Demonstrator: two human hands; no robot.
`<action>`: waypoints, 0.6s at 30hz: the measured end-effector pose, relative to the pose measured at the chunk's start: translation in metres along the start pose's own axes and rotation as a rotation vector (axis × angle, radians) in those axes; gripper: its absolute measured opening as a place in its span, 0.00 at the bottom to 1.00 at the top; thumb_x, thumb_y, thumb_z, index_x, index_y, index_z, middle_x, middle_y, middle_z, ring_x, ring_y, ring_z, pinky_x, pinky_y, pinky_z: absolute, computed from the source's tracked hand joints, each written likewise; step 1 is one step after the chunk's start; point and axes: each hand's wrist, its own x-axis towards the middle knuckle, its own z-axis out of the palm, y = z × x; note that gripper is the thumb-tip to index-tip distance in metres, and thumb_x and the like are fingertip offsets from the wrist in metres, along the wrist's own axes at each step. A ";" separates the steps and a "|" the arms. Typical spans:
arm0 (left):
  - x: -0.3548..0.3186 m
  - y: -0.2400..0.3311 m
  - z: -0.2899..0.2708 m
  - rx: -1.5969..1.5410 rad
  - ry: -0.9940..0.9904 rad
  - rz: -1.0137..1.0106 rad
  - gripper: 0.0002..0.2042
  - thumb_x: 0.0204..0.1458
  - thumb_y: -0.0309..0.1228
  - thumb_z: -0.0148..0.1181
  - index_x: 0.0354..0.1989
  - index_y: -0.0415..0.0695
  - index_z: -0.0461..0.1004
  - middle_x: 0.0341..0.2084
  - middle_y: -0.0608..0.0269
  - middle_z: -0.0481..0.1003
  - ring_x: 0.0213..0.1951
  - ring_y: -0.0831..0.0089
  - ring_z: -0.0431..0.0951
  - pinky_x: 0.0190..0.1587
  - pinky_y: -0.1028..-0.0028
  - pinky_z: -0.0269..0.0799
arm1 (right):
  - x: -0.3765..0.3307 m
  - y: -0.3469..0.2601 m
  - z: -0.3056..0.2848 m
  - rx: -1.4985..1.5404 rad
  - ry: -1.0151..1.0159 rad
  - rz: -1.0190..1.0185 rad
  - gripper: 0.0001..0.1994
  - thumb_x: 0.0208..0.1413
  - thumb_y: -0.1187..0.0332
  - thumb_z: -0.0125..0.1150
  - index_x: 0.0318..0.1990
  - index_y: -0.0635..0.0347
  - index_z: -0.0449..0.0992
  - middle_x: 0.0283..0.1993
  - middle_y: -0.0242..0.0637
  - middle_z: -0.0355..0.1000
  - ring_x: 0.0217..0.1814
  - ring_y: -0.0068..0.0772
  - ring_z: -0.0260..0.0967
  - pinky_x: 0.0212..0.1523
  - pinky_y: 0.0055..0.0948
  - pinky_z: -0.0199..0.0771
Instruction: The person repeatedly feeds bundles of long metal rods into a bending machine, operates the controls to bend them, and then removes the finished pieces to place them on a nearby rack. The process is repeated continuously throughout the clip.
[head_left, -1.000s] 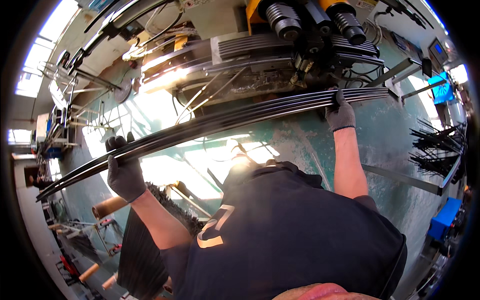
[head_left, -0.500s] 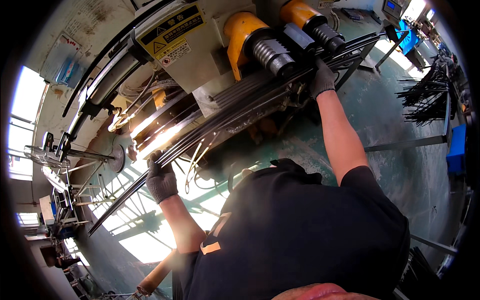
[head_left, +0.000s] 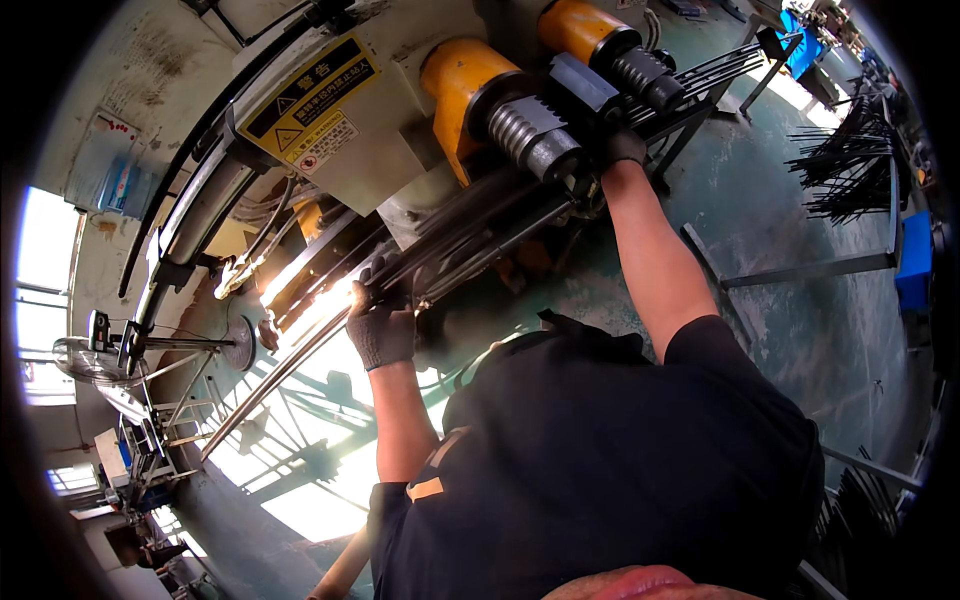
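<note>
A bundle of long, thin, dark metal rods [head_left: 285, 380] slants from the lower left up along the machine's front. My left hand [head_left: 380, 328], in a dark knitted glove, is closed around the rods left of the ribbed shafts. Farther right, my gloved right hand [head_left: 624, 148] reaches in at the rods just under the machine's dark block. Its fingers are lost in shadow, so their grip does not show. Directly above the bundle, two ribbed metal shafts [head_left: 530, 135] stick out of yellow housings [head_left: 465, 85].
A grey machine body [head_left: 390, 130] bears a warning label [head_left: 312, 100]. Beyond my right hand, more rods rest on a metal rack [head_left: 735, 80]. Many black rods [head_left: 850, 165] are stacked at the right, near a blue bin [head_left: 914, 262]. A floor fan [head_left: 95, 360] stands at the left.
My left hand has come rightward along the machine, closer to my right hand. The rods' lower-left end has shifted slightly right. My right hand sits deeper beneath the block, its fingers now less visible.
</note>
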 end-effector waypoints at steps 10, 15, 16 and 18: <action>0.024 0.077 -0.066 -0.054 0.228 0.271 0.15 0.68 0.32 0.54 0.51 0.31 0.75 0.49 0.45 0.78 0.54 0.55 0.78 0.62 0.53 0.75 | -0.028 -0.010 0.002 -0.302 -0.052 -0.166 0.24 0.63 0.50 0.53 0.51 0.63 0.80 0.49 0.58 0.79 0.54 0.58 0.76 0.51 0.46 0.75; 0.023 0.002 -0.018 0.186 0.118 0.207 0.17 0.69 0.34 0.52 0.57 0.32 0.73 0.54 0.48 0.76 0.57 0.58 0.77 0.65 0.61 0.73 | -0.008 0.019 -0.005 -0.368 -0.042 -0.361 0.23 0.65 0.51 0.52 0.51 0.62 0.80 0.45 0.56 0.79 0.52 0.58 0.77 0.50 0.45 0.74; 0.020 -0.013 -0.019 0.646 -0.007 0.360 0.17 0.69 0.34 0.53 0.58 0.33 0.72 0.54 0.49 0.77 0.57 0.58 0.76 0.65 0.61 0.72 | -0.018 0.012 -0.004 -0.441 -0.042 -0.385 0.23 0.65 0.51 0.53 0.51 0.62 0.80 0.45 0.56 0.80 0.51 0.57 0.77 0.50 0.44 0.74; 0.026 -0.014 -0.028 0.865 -0.077 0.398 0.17 0.69 0.35 0.52 0.58 0.34 0.72 0.55 0.51 0.77 0.57 0.58 0.76 0.65 0.58 0.72 | -0.026 -0.001 -0.006 -0.572 -0.058 -0.428 0.21 0.64 0.53 0.55 0.50 0.63 0.81 0.44 0.55 0.80 0.49 0.55 0.78 0.49 0.43 0.75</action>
